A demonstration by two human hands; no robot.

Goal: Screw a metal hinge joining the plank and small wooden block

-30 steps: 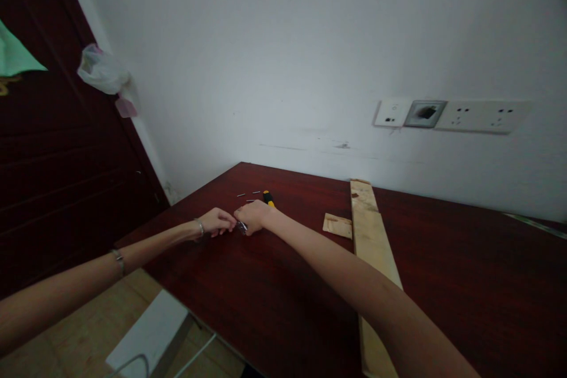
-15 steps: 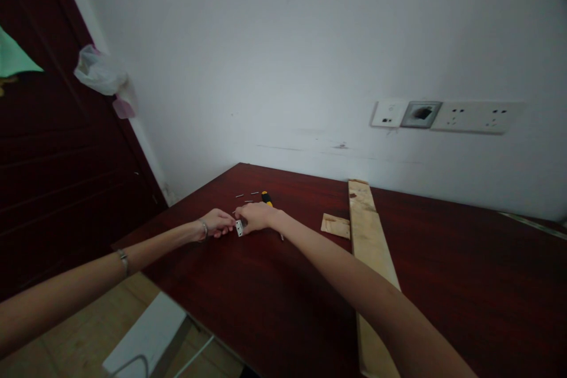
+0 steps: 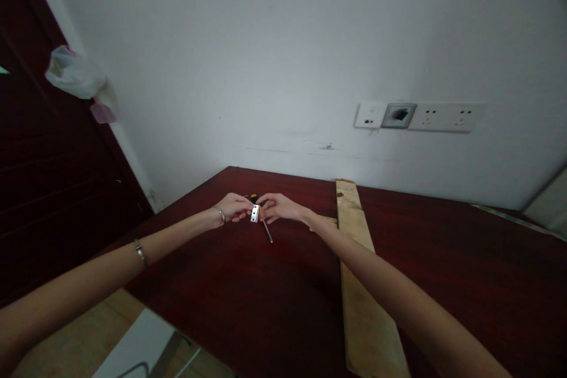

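A small silver hinge (image 3: 255, 213) with dark screw holes is held up between my two hands above the dark red table. My left hand (image 3: 236, 207) pinches its left edge with closed fingers. On the other side, the thumb and fingers of my right hand (image 3: 280, 207) close on its right edge. A screwdriver lies on the table behind the hands; its metal shaft (image 3: 268, 233) points toward me, and the black and yellow handle (image 3: 254, 196) is partly covered by my right hand. One thin metal piece (image 3: 245, 195) shows behind my left hand.
A long pale wooden board (image 3: 361, 271) runs front to back under my right forearm. A small wood piece (image 3: 328, 220) touches its left side, partly hidden. The wall with sockets (image 3: 398, 116) stands behind the table (image 3: 266, 295). A white box (image 3: 137, 345) is on the floor.
Both hands have moved slightly up and right in view with the hinge, whose holed face now turns more toward me. More of the screwdriver shaft shows. The view has shifted a little right.
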